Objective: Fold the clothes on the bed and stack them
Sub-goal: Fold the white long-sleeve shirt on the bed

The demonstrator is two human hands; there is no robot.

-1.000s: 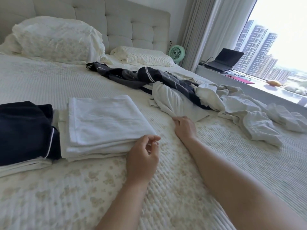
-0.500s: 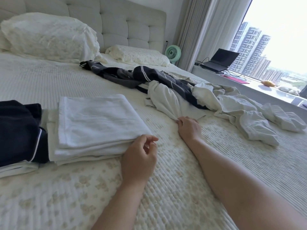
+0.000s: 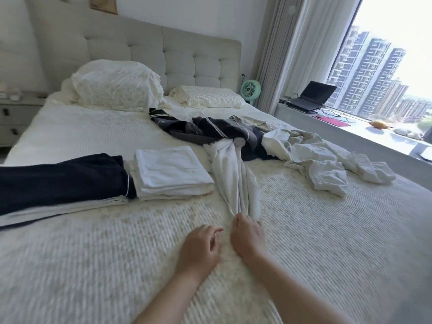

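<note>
Bright daylight enters from the large glass window (image 3: 383, 73) at right, where the sky is overexposed to white. Shadows across the white quilted bed (image 3: 327, 230) are soft and faint. Motion blur smears the foreground and left edge; wide-angle distortion bends the frame margins.

On my feed: two bare forearms enter from bottom edge, no sleeves visible anywhere along them. Left hand (image 3: 201, 250) bare, no ring, watch or bracelet that I can make out. Right hand (image 3: 247, 237) likewise bare at wrist and fingers (image 3: 236, 222) (motion blur softens detail, so small items could escape me). No gloves. Nails short, unpainted as far as I can tell. Rest of body outside frame.
</note>
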